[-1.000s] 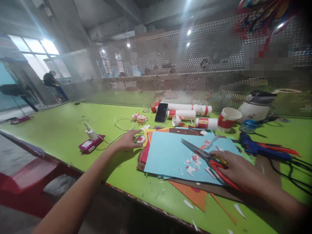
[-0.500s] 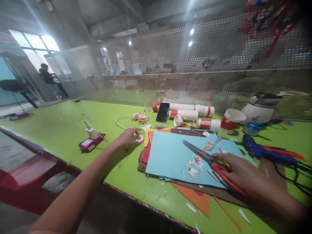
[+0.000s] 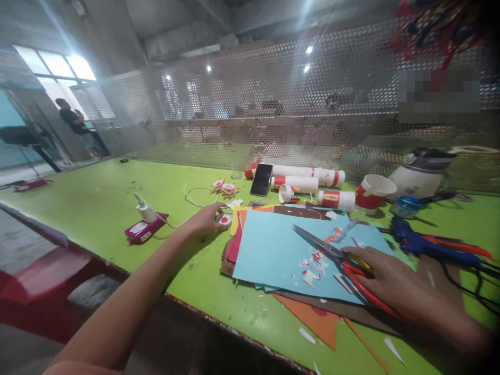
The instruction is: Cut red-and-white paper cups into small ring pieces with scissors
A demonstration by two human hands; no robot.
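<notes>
I have the left hand (image 3: pixel 203 220) pinching a red-and-white disc (image 3: pixel 224 220) left of the blue paper (image 3: pixel 269 245), the right hand (image 3: pixel 386 272) wrapped around scissors (image 3: pixel 333 251) over the paper

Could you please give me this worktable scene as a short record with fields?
Surface: green table
Left hand: fingers at a white disc with a red centre; firmness of grip unclear
Right hand: holds red-handled scissors, blades over light-blue paper
On the paper: red and white scraps
Behind the paper: smartphone, red-and-white tubes
Right of the paper: blue glue gun
Left of the left hand: purple power strip with a white charger plugged in
</notes>
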